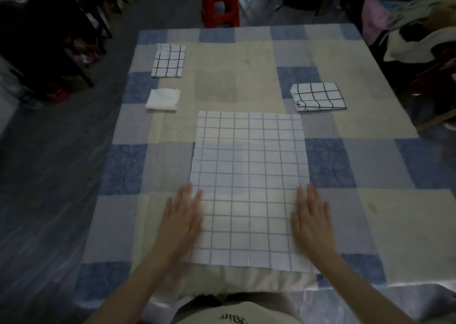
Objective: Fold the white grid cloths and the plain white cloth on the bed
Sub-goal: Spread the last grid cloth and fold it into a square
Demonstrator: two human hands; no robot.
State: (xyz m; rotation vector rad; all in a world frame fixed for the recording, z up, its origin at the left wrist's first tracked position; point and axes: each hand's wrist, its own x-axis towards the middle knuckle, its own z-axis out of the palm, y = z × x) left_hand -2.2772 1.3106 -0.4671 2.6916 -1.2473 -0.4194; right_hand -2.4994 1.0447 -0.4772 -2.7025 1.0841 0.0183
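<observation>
2 hands are pressing a grid cloth flat on the bed

The left hand (pixel 183 216) and right hand (pixel 311 218), fingers straight and together, are lying on the side edges of the large grid cloth (pixel 249 188) near the bed's (pixel 370 225) near edge; 2 folded grid cloths (pixel 169 60) (pixel 318 97) and a folded plain white cloth (pixel 162 100) are sitting toward the far edge.
</observation>
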